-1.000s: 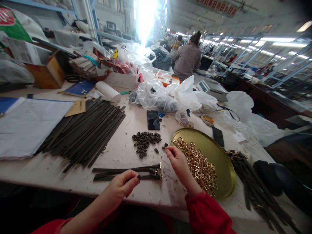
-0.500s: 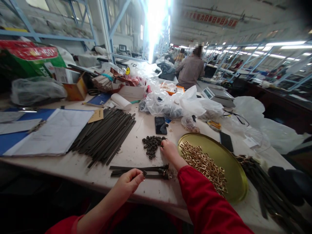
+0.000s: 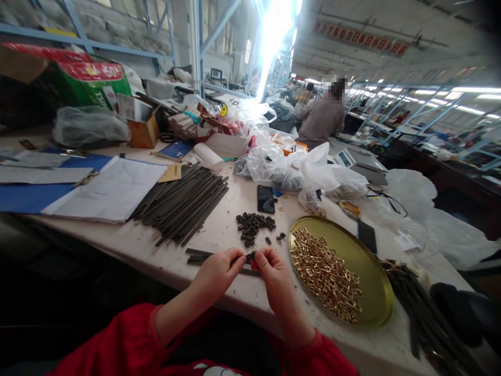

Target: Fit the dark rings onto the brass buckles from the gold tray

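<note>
In front of me, my left hand pinches the end of a dark strap between thumb and fingertips. My right hand is closed at the same spot, its fingertips on a small dark loop that they mostly cover. The two hands almost touch. Just beyond them lies a pile of small dark loops, with a few strays to its right. Some dark strips lie on the table, partly hidden under my hands. To the right, a gold round tray holds many gold metal buckles.
A large bundle of dark strips lies left of the loops, beside papers on a blue folder. A phone and plastic bags are behind. More dark straps sit at right. A person stands farther back.
My right hand has come from the loop pile back to my left hand, and both now meet. Several loops have been left scattered right of the pile. The view has shifted slightly.
</note>
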Demonstrator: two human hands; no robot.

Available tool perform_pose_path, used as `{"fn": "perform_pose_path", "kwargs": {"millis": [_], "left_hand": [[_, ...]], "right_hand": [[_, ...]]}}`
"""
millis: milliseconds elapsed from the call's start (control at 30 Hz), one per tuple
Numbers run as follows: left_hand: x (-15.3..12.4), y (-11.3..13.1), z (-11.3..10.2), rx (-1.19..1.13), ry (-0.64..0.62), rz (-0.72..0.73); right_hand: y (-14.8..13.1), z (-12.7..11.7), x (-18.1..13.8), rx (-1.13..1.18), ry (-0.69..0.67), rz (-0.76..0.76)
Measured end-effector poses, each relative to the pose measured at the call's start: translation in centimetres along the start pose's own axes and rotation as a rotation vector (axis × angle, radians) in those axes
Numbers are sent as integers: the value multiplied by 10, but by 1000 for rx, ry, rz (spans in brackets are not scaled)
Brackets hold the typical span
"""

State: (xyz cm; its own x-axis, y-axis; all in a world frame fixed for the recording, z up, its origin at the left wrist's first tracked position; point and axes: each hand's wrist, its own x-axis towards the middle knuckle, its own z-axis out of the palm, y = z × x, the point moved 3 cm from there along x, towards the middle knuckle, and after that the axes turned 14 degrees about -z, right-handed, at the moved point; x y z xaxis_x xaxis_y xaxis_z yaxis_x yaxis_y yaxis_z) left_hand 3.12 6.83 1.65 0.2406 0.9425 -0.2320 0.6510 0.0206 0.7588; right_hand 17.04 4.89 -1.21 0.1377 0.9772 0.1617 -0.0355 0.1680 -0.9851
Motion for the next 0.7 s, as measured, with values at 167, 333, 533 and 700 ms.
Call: {"fn": "perform_pose_path", "kwargs": {"millis": [167, 333, 533, 700], "left_hand": [[-7, -4, 3, 29, -80, 11], [-8, -4, 12, -81, -76, -23], [-7, -7, 27, -231, -75, -50], [-8, -9, 25, -272, -166, -65]], "right_hand": [[2, 0, -5, 55, -20, 20], [5, 3, -7, 127, -21, 70], [10, 4, -17, 14, 72, -8], [1, 2, -24, -92, 27, -139]]}}
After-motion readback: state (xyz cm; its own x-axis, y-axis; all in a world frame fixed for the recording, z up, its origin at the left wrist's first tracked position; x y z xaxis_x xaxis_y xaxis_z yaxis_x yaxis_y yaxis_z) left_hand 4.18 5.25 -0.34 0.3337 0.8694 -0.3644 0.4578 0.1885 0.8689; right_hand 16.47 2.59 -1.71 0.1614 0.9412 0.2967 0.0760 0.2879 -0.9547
